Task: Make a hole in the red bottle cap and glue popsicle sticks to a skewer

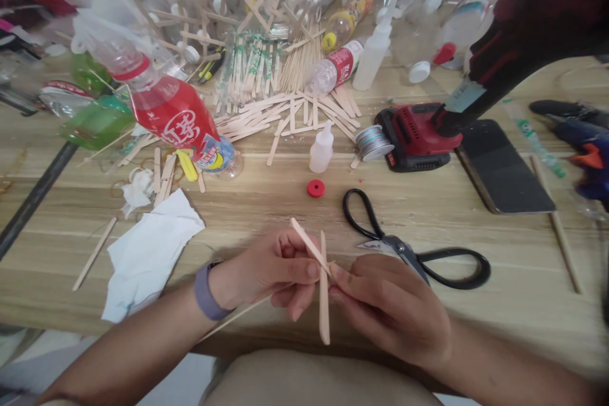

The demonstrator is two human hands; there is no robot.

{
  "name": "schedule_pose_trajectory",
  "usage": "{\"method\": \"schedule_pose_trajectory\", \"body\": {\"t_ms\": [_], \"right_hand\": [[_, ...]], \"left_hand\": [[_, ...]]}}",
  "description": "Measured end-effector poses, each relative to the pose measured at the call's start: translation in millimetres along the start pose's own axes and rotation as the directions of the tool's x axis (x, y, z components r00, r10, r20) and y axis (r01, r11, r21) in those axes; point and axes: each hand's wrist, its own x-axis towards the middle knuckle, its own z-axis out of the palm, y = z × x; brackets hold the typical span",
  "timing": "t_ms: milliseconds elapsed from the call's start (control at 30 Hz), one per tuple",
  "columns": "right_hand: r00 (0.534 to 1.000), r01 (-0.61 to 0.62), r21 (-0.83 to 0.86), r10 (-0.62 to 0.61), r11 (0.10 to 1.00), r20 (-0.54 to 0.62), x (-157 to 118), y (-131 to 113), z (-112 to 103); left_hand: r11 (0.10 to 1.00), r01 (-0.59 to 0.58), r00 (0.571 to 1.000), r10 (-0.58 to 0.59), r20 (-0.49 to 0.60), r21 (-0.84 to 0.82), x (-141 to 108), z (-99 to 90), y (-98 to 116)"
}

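Note:
At the table's front edge two flat wooden sticks (324, 314) cross each other between my hands. My left hand (280, 269), with a grey-purple band at the wrist, pinches them near the crossing with thumb and fingers. From the other side my right hand (390, 304) closes its thumb and index finger on the crossing, where a small tan bit shows. A thin rod (238, 314) runs from under my left hand towards the lower left. Black-handled scissors (399, 247) lie just beyond my right hand. What the curled fingers hide cannot be seen.
Ahead stand a small white bottle (321, 151) and a red disc (316, 188). A red-labelled bottle (178, 114) and white paper (147, 254) are left. A wire spool (373, 143), red-black power tool (423, 133) and phone (504, 168) are right. Wooden sticks and plastic bottles crowd the back.

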Motion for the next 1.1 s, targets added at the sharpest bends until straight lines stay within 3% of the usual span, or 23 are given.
{"method": "schedule_pose_trajectory", "body": {"t_ms": [1100], "right_hand": [[1.0,-0.009,0.002,0.009,1.0,0.0,0.8,-1.3,-1.3]], "left_hand": [[0.999,0.041,0.999,-0.041,-0.018,0.014,1.1,1.4,2.4]]}}
